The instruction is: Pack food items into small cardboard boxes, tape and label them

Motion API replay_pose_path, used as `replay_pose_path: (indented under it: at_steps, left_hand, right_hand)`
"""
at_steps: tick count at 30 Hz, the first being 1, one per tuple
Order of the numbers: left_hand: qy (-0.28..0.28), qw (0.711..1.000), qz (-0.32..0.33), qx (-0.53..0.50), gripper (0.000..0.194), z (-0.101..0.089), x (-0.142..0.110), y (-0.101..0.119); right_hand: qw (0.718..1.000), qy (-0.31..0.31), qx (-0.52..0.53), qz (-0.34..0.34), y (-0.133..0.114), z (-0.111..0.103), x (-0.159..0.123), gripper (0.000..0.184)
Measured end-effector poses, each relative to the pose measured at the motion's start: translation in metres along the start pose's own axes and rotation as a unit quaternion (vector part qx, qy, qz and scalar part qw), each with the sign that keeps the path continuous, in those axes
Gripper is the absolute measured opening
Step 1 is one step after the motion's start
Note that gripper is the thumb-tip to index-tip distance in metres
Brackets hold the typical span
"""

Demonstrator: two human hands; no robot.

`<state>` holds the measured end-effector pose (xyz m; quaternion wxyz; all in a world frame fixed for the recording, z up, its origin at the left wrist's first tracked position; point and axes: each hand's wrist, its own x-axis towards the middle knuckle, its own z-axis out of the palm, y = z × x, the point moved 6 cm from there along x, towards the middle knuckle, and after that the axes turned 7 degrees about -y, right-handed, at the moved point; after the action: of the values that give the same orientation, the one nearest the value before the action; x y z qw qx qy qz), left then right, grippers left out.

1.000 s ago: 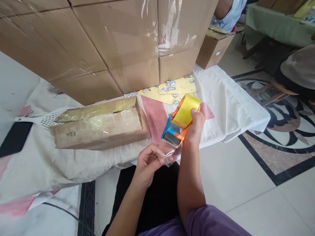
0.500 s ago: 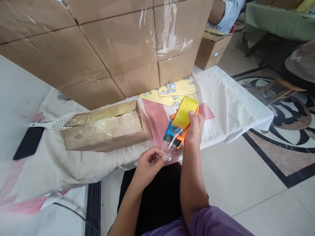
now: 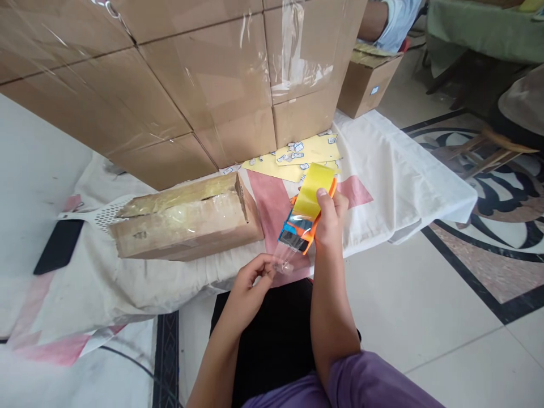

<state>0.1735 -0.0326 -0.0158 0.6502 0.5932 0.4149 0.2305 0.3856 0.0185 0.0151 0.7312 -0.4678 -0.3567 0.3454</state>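
My right hand grips an orange and blue tape dispenser that carries a yellow roll of tape, with my thumb on the roll. My left hand pinches the loose clear end of the tape just below the dispenser's mouth. A small cardboard box, its top sealed with shiny tape, lies on the white cloth to the left of both hands.
A wall of large taped cartons stands behind the small box. Yellow sticker sheets lie on the cloth. Another small carton sits at the back right beside a person's arm. A black phone lies far left.
The dispenser and both hands have drifted slightly left and closer together. My left fingers have shifted their pinch on the tape's free end.
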Motion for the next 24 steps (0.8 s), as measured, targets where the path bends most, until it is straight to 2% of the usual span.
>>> replay_pose_path:
  at_steps: [7, 13, 17, 20, 24]
  left_hand:
    - [-0.029, 0.979, 0.045, -0.195, 0.037, 0.008, 0.008, -0.004]
    - [-0.117, 0.947, 0.065, -0.293, 0.041, 0.028, 0.013, -0.009]
    - [-0.091, 0.938, 0.064, -0.329, 0.031, 0.04, 0.015, -0.017]
    - [-0.068, 0.927, 0.057, -0.364, 0.042, 0.051, 0.015, -0.018]
    - [-0.108, 0.907, 0.052, -0.403, 0.05, 0.066, 0.014, -0.013]
  right_hand:
    - [0.996, 0.012, 0.09, 0.011, -0.003, 0.002, 0.002, 0.031]
    - [0.994, 0.027, 0.104, 0.019, -0.006, 0.005, 0.003, 0.03]
    - [0.993, 0.023, 0.116, 0.024, -0.005, 0.009, 0.003, 0.035]
    - [0.993, 0.024, 0.108, 0.027, -0.006, 0.01, 0.002, 0.037]
    - [0.993, 0.015, 0.114, 0.037, -0.006, 0.011, 0.001, 0.038]
